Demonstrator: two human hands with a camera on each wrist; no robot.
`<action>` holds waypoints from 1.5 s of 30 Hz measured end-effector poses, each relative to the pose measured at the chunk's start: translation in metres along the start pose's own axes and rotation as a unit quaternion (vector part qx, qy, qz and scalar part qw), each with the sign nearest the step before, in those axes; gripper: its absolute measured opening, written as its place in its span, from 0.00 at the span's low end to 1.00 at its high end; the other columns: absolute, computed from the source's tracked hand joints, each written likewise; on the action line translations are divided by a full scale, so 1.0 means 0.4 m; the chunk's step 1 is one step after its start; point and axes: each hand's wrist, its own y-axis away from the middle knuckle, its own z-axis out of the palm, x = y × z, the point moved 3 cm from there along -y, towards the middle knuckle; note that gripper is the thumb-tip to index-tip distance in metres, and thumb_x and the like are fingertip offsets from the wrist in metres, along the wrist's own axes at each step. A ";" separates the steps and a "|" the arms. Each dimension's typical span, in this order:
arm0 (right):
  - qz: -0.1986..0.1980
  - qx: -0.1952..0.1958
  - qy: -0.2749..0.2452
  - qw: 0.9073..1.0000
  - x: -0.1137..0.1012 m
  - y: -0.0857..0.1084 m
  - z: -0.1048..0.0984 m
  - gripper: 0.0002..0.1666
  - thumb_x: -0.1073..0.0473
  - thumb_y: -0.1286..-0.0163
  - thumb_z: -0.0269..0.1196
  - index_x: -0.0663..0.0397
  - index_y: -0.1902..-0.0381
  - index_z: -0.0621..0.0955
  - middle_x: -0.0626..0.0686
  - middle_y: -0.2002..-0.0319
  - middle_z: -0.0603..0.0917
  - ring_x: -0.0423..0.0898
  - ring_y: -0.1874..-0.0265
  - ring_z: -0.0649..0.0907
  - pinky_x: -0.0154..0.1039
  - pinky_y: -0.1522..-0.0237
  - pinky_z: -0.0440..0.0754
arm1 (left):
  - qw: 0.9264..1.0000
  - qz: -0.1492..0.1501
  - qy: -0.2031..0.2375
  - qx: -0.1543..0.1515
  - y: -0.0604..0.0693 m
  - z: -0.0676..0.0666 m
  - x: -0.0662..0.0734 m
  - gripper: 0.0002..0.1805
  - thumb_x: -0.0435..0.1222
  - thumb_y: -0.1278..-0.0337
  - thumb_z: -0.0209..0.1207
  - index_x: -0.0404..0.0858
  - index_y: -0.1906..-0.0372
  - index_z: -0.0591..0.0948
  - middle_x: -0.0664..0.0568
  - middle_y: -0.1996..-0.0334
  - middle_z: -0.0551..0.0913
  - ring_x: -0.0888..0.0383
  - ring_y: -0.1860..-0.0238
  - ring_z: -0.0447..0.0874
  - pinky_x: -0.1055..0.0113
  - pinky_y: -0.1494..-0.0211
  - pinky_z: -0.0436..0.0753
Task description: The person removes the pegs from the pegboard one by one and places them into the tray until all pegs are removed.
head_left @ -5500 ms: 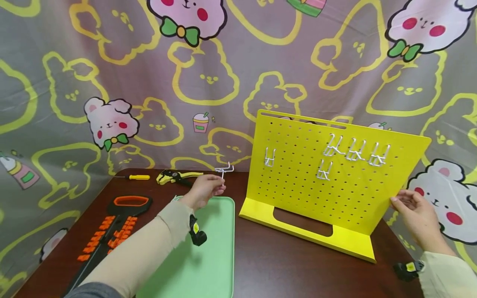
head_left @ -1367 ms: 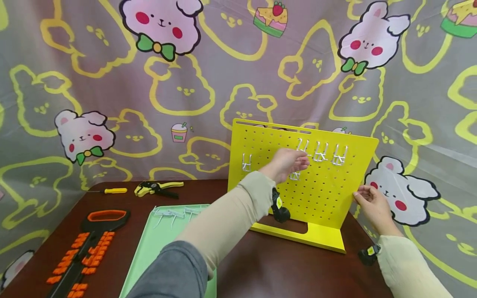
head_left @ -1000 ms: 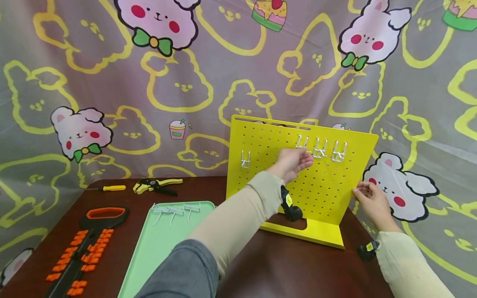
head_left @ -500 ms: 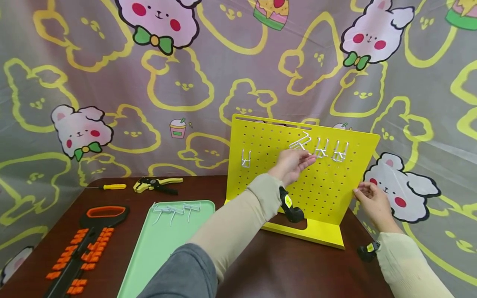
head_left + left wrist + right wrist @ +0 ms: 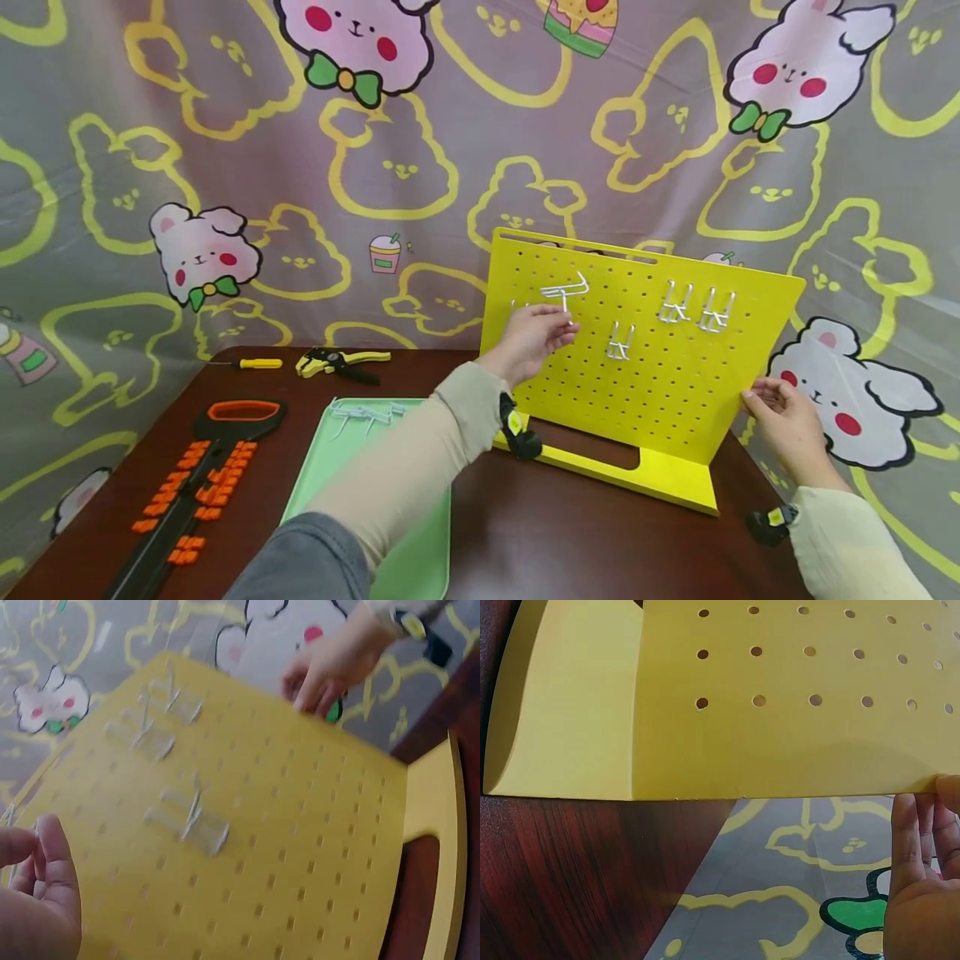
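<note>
A white wire pegboard hook (image 5: pixel 566 290) is pinched in my left hand (image 5: pixel 528 340), held in front of the upper left part of a yellow pegboard (image 5: pixel 570 367), apart from it as far as I can see. Two hooks (image 5: pixel 675 302) hang at the board's upper right, and a single hook (image 5: pixel 619 342) hangs lower, near the middle. Another hook at the left is mostly hidden behind my left hand. My right hand (image 5: pixel 791 429) grips the board's right edge; in the right wrist view its thumb (image 5: pixel 949 791) lies on the front face.
Left of the board lies a green tray (image 5: pixel 420 550) with several white hooks (image 5: pixel 367 412) at its far end. Further left are a black tool with orange pieces (image 5: pixel 225 450), yellow-handled wire strippers (image 5: pixel 341 362) and a yellow screwdriver (image 5: pixel 258 363). A patterned curtain hangs behind.
My left hand was at the tray with a hook, then went to the board. It tilted the leftmost of the three top hooks, took it off and moved left with it. The right hand stayed.
</note>
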 end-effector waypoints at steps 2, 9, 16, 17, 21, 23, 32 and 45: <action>0.006 -0.002 0.008 1.000 0.003 0.005 -0.008 0.26 0.53 0.19 0.57 0.72 0.39 0.70 0.51 0.58 0.79 0.25 0.70 0.78 0.21 0.66 0.81 | 1.000 0.005 -0.014 0.008 0.009 -0.045 0.009 0.17 0.26 0.26 0.57 0.22 0.39 0.76 0.38 0.56 0.84 0.58 0.65 0.84 0.72 0.59 0.86; -0.006 0.009 0.006 1.000 -0.006 0.007 -0.028 0.23 0.56 0.18 0.57 0.72 0.40 0.69 0.43 0.62 0.77 0.25 0.70 0.77 0.19 0.67 0.79 | 0.998 0.018 -0.037 0.043 0.035 -0.205 0.008 0.17 0.27 0.25 0.56 0.21 0.38 0.75 0.31 0.47 0.80 0.59 0.65 0.84 0.73 0.61 0.85; -0.002 0.010 0.018 1.000 -0.011 0.006 -0.029 0.22 0.56 0.19 0.57 0.72 0.41 0.70 0.46 0.61 0.78 0.25 0.71 0.77 0.19 0.68 0.79 | 0.994 0.009 -0.063 0.088 0.056 -0.333 -0.041 0.13 0.25 0.26 0.55 0.21 0.44 0.77 0.45 0.64 0.82 0.60 0.67 0.83 0.73 0.61 0.85; -0.001 0.012 0.021 1.000 -0.011 0.005 -0.029 0.22 0.55 0.19 0.57 0.71 0.41 0.70 0.47 0.61 0.78 0.25 0.71 0.77 0.19 0.68 0.79 | 0.994 0.006 -0.064 0.094 0.058 -0.347 -0.051 0.12 0.24 0.26 0.55 0.21 0.45 0.77 0.46 0.65 0.82 0.60 0.67 0.83 0.73 0.61 0.86; 0.003 0.015 0.019 1.000 -0.014 -0.001 -0.029 0.22 0.54 0.19 0.57 0.70 0.42 0.70 0.48 0.60 0.78 0.25 0.71 0.77 0.19 0.67 0.80 | 0.992 -0.002 -0.058 0.116 0.065 -0.397 -0.096 0.10 0.23 0.28 0.55 0.20 0.48 0.78 0.43 0.65 0.82 0.59 0.69 0.83 0.73 0.62 0.86; 0.006 0.016 0.016 1.000 -0.015 -0.003 -0.028 0.22 0.54 0.19 0.57 0.70 0.42 0.70 0.46 0.61 0.78 0.25 0.72 0.78 0.19 0.67 0.80 | 0.991 -0.006 -0.051 0.125 0.067 -0.421 -0.120 0.09 0.22 0.28 0.54 0.20 0.50 0.78 0.42 0.65 0.82 0.59 0.70 0.83 0.73 0.63 0.86; 0.016 0.011 0.010 1.000 -0.011 -0.006 -0.014 0.24 0.54 0.19 0.57 0.70 0.40 0.70 0.48 0.60 0.78 0.25 0.71 0.78 0.20 0.67 0.81 | 0.989 -0.010 -0.050 0.142 0.081 -0.509 -0.195 0.10 0.21 0.30 0.52 0.16 0.49 0.76 0.47 0.73 0.81 0.62 0.74 0.82 0.75 0.65 0.86; 0.014 0.004 0.006 1.000 -0.003 -0.004 -0.001 0.23 0.55 0.19 0.57 0.71 0.41 0.70 0.51 0.58 0.78 0.25 0.71 0.77 0.19 0.68 0.80 | 0.984 -0.022 -0.070 0.163 0.114 -0.560 -0.232 0.14 0.18 0.31 0.52 0.12 0.45 0.72 0.42 0.67 0.81 0.60 0.69 0.83 0.73 0.60 0.87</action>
